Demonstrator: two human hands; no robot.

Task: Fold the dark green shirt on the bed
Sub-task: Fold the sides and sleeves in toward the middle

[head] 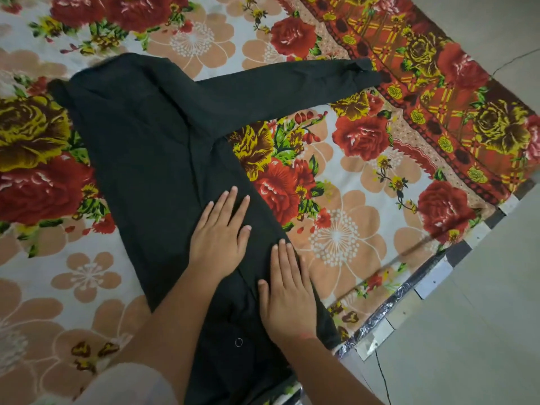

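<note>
Two hands rest palm-down on one garment. At far left, the bed (pixel 96 276) carries a floral sheet (pixel 38 182) with red, yellow and peach blooms on a pale ground. The dark green shirt (pixel 140 135) lies flat on this sheet, left of centre. Its body runs diagonally from the upper left down to the lower edge of the view, where it passes between the person's forearms.

The left hand (pixel 219 232) lies on the shirt body, close to the garment's right-hand edge. Its fingers (pixel 230 206) are straight and slightly spread, with the thumb set apart toward the other hand. A small round button (pixel 238 342) shows on the cloth lower down, between the forearms.

The right hand (pixel 287 296) lies just beside the left hand and lower, on the shirt's right-hand edge; the two hands do not touch. Its fingers (pixel 283 258) are straight and pressed together, thumb apart. Neither hand pinches or grips the fabric.

One sleeve (pixel 292 83) extends from the shirt's upper part toward the upper right, lying flat on the sheet. Its cuff (pixel 362 65) reaches the sheet's patterned border (pixel 423 92) — a red band with yellow checks and roses. Further right, the bed edge (pixel 409 290) shows dark glossy wrapping, and beyond it lies grey floor (pixel 482 317).
</note>
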